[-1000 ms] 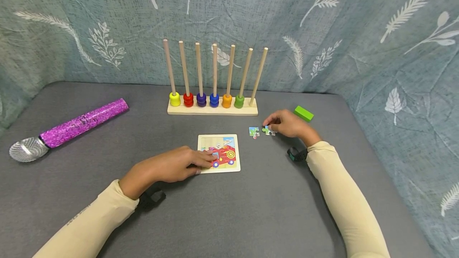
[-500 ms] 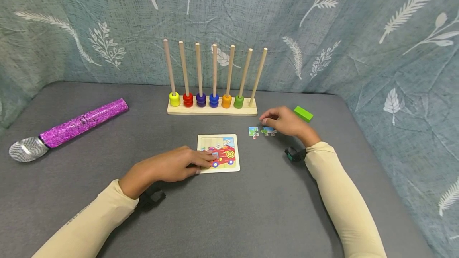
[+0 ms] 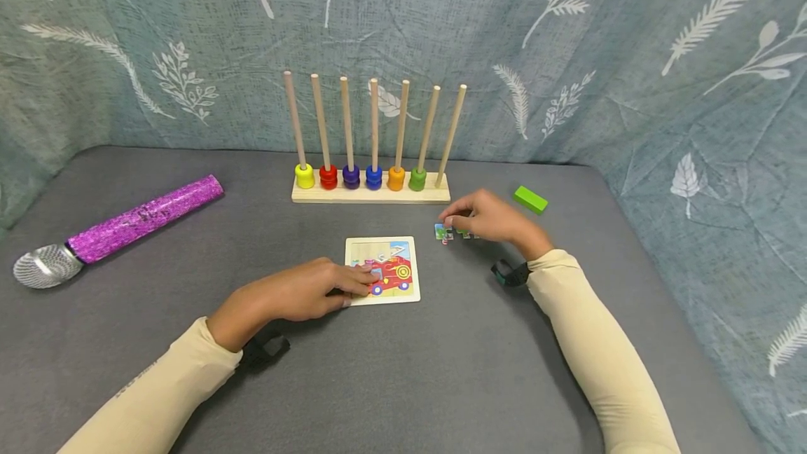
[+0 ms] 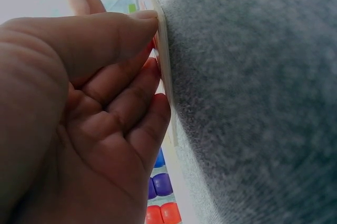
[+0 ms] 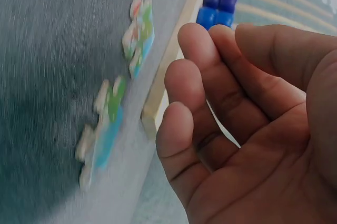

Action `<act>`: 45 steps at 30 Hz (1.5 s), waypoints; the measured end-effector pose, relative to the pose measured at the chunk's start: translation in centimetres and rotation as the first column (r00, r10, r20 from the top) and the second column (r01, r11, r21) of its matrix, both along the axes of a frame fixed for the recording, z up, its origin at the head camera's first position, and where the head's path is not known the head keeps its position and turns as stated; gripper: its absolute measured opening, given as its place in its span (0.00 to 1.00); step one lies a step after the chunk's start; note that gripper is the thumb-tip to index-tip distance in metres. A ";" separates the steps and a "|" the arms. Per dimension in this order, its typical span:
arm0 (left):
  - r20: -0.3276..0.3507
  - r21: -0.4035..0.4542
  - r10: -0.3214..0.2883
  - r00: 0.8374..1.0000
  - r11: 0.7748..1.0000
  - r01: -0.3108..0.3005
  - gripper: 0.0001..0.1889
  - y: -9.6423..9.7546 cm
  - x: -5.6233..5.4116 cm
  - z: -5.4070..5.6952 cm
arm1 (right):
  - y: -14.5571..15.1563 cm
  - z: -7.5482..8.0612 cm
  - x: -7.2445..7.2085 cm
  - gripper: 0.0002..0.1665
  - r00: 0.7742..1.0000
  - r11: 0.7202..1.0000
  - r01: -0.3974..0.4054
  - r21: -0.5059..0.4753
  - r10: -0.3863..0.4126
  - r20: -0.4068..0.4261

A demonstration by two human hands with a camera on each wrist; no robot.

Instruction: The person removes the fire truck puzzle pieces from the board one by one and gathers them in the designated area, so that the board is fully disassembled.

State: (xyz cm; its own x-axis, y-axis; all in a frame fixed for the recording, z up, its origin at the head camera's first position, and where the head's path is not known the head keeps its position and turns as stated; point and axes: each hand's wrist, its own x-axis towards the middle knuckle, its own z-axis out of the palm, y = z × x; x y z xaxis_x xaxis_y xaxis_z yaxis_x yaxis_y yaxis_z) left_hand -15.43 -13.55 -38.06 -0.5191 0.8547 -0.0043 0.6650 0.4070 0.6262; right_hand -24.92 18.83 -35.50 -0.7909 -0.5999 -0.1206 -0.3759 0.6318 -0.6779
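"Leaf-printed fabric (image 3: 441, 5) hangs behind your grey desk (image 3: 441, 370). What has your left hand (image 3: 302, 291)?"

"Its fingers rest on the left part of your puzzle board (image 3: 414, 275), which shows a red vehicle, and its thumb touches the near edge."

"And your right hand (image 3: 488, 217)?"

"Well apart from the other, fingers bent, gripping nothing. Whether your thumb meets your index finger, I cannot tell. Near your fingertips, the left loose piece (image 3: 440, 232) lies to the right of the board; the right loose piece (image 5: 108, 140) lies just beside it, partly hidden by your hand from above."

"Around you?"

"Beyond the board, a peg rack (image 3: 372, 195) with coloured beads; past your right wrist, a green block (image 3: 530, 200); far left, a purple-handled microphone (image 3: 120, 230)."
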 end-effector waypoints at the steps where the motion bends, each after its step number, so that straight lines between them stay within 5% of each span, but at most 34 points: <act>1: 0.004 -0.004 0.004 1.000 1.000 -0.004 0.20 0.0 0.0 0.0 | -0.2 0.0 0.0 0.13 1.000 1.000 -0.014 0.000 0.014 0.006; 22: 0.015 -0.013 0.010 1.000 1.000 -0.010 0.19 0.1 -0.2 0.1 | -3.0 -0.1 1.2 0.13 0.987 0.986 -0.156 -0.065 0.158 0.025; 45: 0.016 -0.008 0.012 1.000 1.000 -0.012 0.18 0.0 -0.2 -0.2 | -6.2 -1.6 1.6 0.13 0.975 0.978 -0.185 -0.096 0.195 0.106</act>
State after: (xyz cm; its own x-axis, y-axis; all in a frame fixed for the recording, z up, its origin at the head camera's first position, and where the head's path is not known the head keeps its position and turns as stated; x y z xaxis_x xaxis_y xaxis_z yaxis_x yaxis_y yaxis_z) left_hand -15.59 -13.55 -38.21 -0.5293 0.8482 -0.0192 0.6499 0.4199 0.6335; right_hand -23.29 12.63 -37.13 -0.6455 -0.7497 -0.1459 -0.4005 0.4949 -0.7712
